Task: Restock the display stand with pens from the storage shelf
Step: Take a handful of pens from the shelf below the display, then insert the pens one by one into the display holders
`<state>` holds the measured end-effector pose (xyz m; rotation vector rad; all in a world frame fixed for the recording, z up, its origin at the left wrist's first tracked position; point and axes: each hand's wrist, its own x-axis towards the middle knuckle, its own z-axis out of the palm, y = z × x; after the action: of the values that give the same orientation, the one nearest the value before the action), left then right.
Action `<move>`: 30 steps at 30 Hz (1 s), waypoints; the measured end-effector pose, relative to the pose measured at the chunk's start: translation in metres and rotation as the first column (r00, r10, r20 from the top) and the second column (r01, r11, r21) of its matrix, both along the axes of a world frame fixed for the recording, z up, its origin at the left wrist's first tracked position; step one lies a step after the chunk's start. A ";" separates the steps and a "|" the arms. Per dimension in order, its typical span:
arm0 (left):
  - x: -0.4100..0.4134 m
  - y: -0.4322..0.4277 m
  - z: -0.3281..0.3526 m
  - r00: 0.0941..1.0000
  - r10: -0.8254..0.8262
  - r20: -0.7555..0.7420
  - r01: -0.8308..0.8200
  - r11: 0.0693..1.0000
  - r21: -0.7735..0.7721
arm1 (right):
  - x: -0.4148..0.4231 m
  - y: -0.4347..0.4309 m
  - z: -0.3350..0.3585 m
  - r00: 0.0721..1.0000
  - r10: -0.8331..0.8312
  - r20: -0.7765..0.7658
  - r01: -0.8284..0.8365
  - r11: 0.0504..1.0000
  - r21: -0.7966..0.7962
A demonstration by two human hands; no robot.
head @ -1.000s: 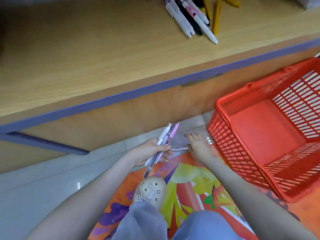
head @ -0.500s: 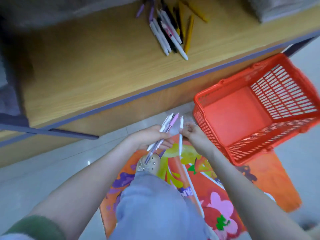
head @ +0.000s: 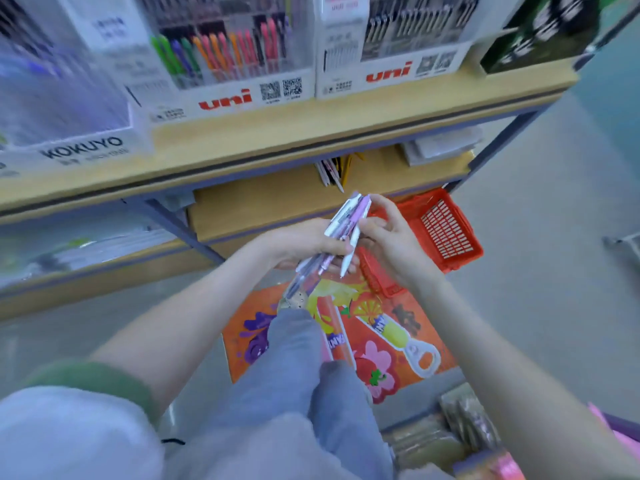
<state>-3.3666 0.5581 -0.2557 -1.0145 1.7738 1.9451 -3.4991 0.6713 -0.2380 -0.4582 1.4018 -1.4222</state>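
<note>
Both hands hold pens just left of red basket.
Left hand wraps the bundle mid-shaft; right hand fingers curled, pinching its upper end. Loose pens on storage shelf above-left of basket; display stand higher.

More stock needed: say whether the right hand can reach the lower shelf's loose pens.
Probably, once freed: the right hand pinches the pen bundle; the loose pens lie just beyond, nothing between.
</note>
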 end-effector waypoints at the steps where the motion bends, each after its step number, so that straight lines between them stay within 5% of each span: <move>1: 0.012 0.004 0.026 1.000 0.019 -0.021 -0.019 1.000 0.007 | 0.009 0.000 0.022 1.000 0.011 -0.019 -0.011 1.000 -0.010; 15: 0.206 -0.050 0.189 0.861 0.360 -0.359 -0.373 0.927 0.035 | 0.147 -0.113 0.174 0.836 0.467 -0.289 -0.507 0.858 -0.080; 22: 0.362 -0.116 0.241 0.681 0.591 -0.432 -0.663 0.748 -0.021 | 0.289 -0.230 0.226 0.801 0.517 -0.301 -0.584 0.784 -0.209; 25: 0.442 -0.161 0.252 0.509 0.740 -0.439 -0.785 0.609 0.116 | 0.362 -0.284 0.246 0.768 0.525 -0.367 -0.623 0.746 -0.236; 30: 0.542 -0.226 0.262 0.364 0.834 -0.415 -0.851 0.479 0.215 | 0.456 -0.361 0.269 0.800 0.480 -0.359 -0.582 0.767 -0.270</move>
<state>-2.8244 0.3318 0.0067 -1.8877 1.6058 3.0136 -3.0435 0.3107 0.0315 -1.2424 1.0685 -1.1578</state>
